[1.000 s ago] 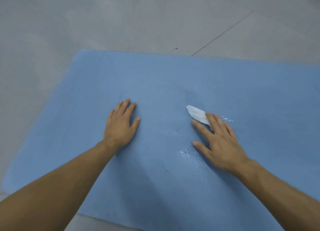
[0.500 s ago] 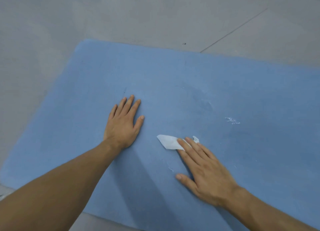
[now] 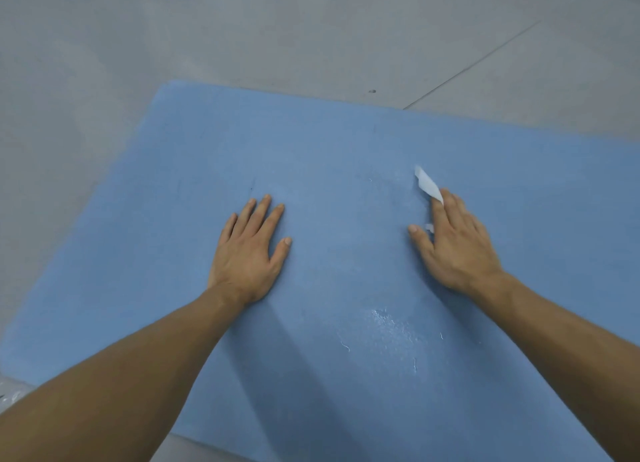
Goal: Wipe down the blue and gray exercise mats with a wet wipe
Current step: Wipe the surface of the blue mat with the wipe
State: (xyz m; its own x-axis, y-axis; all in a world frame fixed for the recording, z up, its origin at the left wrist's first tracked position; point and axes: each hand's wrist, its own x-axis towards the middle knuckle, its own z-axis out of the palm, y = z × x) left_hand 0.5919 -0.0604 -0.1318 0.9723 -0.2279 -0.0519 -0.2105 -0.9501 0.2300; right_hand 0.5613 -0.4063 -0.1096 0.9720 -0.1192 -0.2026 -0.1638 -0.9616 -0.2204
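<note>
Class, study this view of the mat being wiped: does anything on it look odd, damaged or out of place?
Thin white shreds lie on the blue mat near a wet sheen, toward its near edge. They may be bits shed by the wet wipe under the right hand; the picture cannot confirm that. The left hand rests flat. Nothing looks damaged.

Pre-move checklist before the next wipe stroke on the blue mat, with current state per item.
1. Wet wipe under the right hand: ok, pinned beneath the fingers, one end sticking out ahead of them.
2. Left hand bracing the blue mat: ok, flat, palm down.
3. Mat lying flat on the floor: ok where visible; the right end runs out of frame.
4. Path ahead of the wipe free of objects: ok.
5. Wet patch near the person, with stray white fibres: not ok, fibres remain.
6. Gray mat: cannot tell, not in view.
</note>
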